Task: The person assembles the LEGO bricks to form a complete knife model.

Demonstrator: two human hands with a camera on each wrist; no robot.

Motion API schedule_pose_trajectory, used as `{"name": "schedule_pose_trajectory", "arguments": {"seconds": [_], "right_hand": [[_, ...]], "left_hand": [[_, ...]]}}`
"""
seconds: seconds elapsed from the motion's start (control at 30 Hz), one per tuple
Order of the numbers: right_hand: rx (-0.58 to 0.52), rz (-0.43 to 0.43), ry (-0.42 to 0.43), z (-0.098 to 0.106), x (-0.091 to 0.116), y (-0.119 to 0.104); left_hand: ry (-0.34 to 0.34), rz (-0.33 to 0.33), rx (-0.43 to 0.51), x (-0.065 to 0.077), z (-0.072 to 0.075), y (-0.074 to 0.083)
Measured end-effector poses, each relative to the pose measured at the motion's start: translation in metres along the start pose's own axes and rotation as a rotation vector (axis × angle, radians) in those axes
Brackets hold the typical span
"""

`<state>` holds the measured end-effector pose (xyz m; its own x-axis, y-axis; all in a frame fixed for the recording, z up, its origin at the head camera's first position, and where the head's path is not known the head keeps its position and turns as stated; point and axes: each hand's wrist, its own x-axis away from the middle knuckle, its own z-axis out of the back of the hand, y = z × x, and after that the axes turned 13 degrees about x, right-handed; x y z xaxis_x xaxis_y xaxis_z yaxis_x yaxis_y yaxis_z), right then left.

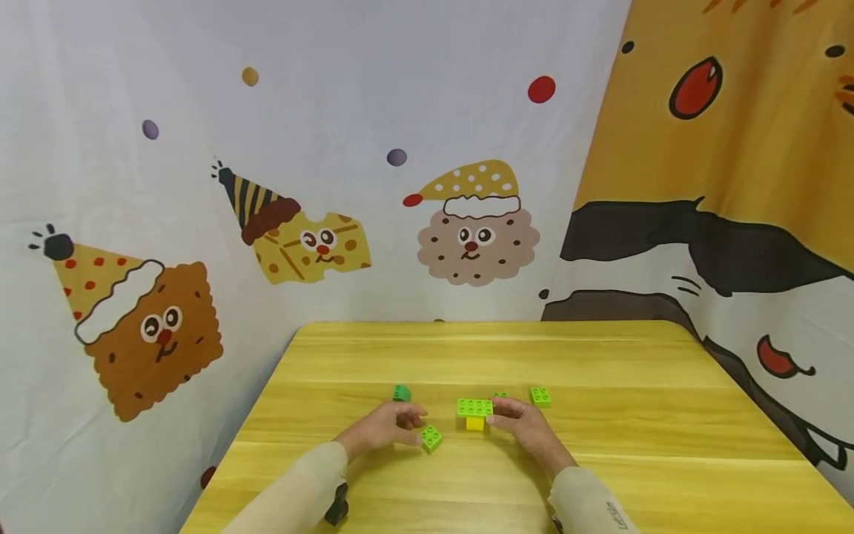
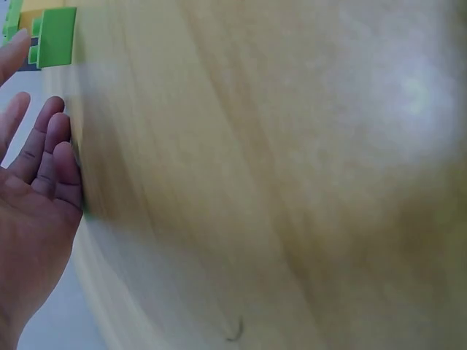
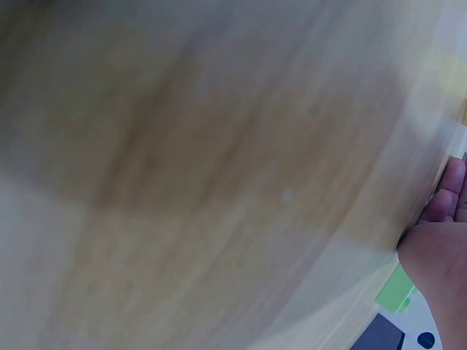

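Observation:
On the table, a long light green building block (image 1: 475, 406) sits atop a yellow block (image 1: 475, 423). My right hand (image 1: 530, 430) holds the long block's right end, thumb at the front corner and index finger farther back. Only its curled lower fingers and palm edge show in the right wrist view. Just left of the stack lies a small light green block (image 1: 431, 439), studs up. My left hand (image 1: 383, 429) is beside it with relaxed, parted fingers, the thumb tip right at its left edge. In the left wrist view that small block (image 2: 57, 36) appears beyond the fingertips.
A dark green curved block (image 1: 401, 393) lies behind my left hand. Another light green block (image 1: 540, 397) is behind my right hand, and one more (image 1: 500, 395) is partly hidden behind the fingers. A printed curtain (image 1: 400, 89) hangs behind the wooden table (image 1: 600, 356).

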<state>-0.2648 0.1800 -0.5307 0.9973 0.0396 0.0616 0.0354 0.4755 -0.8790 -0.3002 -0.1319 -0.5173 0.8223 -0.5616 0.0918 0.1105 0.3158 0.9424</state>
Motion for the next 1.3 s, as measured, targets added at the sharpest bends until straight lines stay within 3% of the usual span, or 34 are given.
{"name": "schedule_pose_trajectory", "arguments": {"seconds": [0.3, 0.67, 1.03, 1.3], "right_hand": [[0.010, -0.008, -0.001, 0.000, -0.001, 0.002], [-0.010, 0.003, -0.001, 0.001, 0.000, 0.001], [-0.017, 0.011, 0.003, 0.000, -0.002, 0.002], [-0.010, 0.006, 0.001, 0.000, -0.001, 0.002]], "left_hand": [[-0.043, -0.017, -0.013, -0.004, -0.004, -0.005], [-0.038, -0.042, -0.073, -0.004, -0.007, -0.004], [0.009, -0.017, -0.069, -0.003, -0.010, -0.002], [0.034, -0.017, -0.006, -0.002, -0.009, 0.001]]}}
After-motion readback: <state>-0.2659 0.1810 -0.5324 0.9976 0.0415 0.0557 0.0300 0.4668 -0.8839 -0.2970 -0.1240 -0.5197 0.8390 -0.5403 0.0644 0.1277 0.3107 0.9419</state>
